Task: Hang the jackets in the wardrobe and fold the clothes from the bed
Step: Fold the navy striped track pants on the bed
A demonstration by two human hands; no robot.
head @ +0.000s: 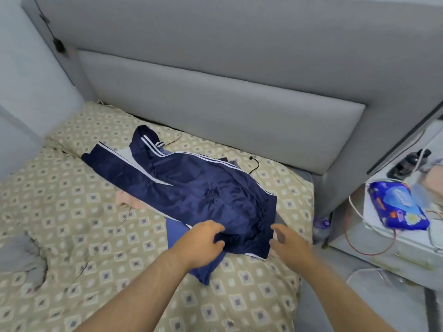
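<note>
The left hand (203, 238) grasps the near hem of the navy garment (203, 188), fingers curled into a bunch of it. The right hand (287, 240) sits at the same hem, just beside it. Its fingers are bent, but I cannot tell if they hold the fabric. The garment lies spread on the bed (72, 224), stretching away from the fingertips.

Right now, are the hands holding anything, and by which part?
The left hand pinches the navy garment at its near edge. The right hand is at the same edge; whether it grips cannot be told.
</note>
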